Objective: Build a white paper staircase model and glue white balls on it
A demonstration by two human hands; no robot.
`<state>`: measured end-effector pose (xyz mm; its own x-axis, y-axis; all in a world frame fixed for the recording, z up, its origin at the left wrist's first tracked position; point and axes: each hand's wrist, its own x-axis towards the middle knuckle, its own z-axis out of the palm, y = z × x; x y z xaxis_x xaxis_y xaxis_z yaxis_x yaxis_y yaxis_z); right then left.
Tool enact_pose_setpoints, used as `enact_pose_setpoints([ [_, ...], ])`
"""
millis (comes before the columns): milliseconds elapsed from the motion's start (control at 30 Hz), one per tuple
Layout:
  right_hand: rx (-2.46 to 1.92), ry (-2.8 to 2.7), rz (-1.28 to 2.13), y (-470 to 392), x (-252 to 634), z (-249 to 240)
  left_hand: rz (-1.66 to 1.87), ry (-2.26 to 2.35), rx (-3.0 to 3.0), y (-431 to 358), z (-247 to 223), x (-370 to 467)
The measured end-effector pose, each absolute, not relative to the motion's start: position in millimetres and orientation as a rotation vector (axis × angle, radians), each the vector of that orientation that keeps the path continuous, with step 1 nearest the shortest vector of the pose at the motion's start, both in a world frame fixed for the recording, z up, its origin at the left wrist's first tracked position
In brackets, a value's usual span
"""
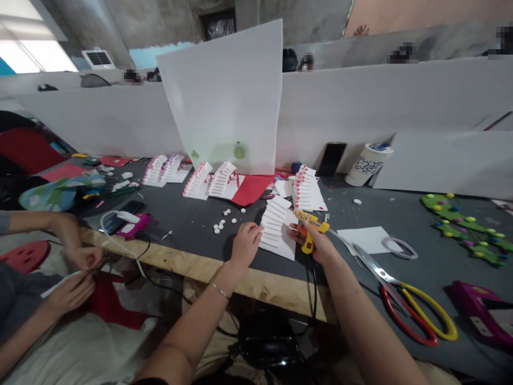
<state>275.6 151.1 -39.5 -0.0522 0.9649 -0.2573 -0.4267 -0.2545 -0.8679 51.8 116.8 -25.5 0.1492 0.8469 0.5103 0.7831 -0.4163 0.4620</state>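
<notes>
My right hand is closed around a yellow hot glue gun, its nozzle end close to a white stepped paper piece. That piece stands on a white card on the dark table. At its left edge, the fingers of my left hand are drawn together against the paper; whether they pinch it or only touch it is hard to make out. Several small white pieces lie to the left of my left hand. Behind the glue gun stands a similar stepped piece with red dots.
Large scissors with red and yellow handles lie at right, near a white paper and a tape ring. More stepped pieces stand behind. A cup and phone are at the back. A co-worker's hands work at left.
</notes>
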Motion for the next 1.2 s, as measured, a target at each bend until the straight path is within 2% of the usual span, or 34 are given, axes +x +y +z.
enact_pose_setpoints([
  [433,-1.075,-0.750,1.566,154,277,-43,1.110,1.620,2.278,125,-32,56],
  [733,-1.061,-0.697,1.583,153,275,-40,1.006,1.867,2.121,132,-18,67],
  [1200,-1.040,-0.649,1.586,153,276,-41,1.184,1.668,1.640,137,-24,64],
])
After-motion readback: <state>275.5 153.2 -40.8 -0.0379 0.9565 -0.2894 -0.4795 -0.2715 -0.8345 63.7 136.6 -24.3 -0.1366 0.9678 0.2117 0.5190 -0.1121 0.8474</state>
